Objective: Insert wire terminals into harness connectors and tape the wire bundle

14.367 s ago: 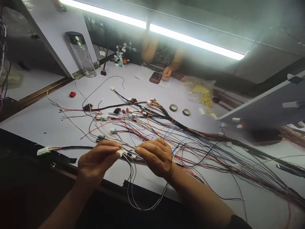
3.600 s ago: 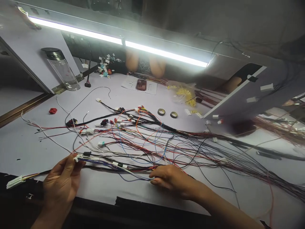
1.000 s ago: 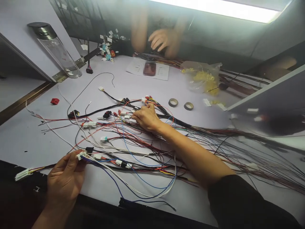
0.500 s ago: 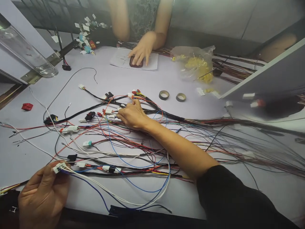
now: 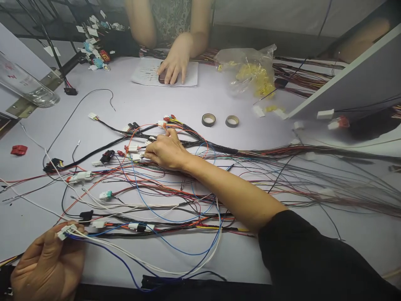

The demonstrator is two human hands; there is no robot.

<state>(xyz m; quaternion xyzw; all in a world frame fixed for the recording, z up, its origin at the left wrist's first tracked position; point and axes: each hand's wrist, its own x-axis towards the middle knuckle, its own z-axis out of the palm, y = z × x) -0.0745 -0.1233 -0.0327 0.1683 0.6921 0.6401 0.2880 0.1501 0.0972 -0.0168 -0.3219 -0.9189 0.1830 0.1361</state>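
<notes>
At the lower left, my left hand (image 5: 50, 261) pinches a white plug connector (image 5: 66, 231) between thumb and fingers. White and blue wires (image 5: 125, 258) run out of it and loop to the right. Mid-table, my right hand (image 5: 166, 150) reaches over the wire harness (image 5: 194, 179), its fingers closed beside a white connector (image 5: 137, 156). What lies between those fingertips is hidden. Around them lie a black connector (image 5: 107, 156), a white-and-teal connector (image 5: 105, 195) and a larger white connector (image 5: 80, 177) with red parts.
Two tape rolls (image 5: 208, 120) lie beyond the harness. Across the table, another person's hand (image 5: 175, 62) rests on a dark object over printed paper (image 5: 144, 73). A plastic bag (image 5: 244, 71) holds yellow parts. A clear bottle (image 5: 28, 85) and a red connector (image 5: 19, 150) are at left; a white panel (image 5: 344, 75) slants at right.
The whole view has shifted a little, so most things sit further left in the picture. Both hands keep nearly the same place and grip over the harness.
</notes>
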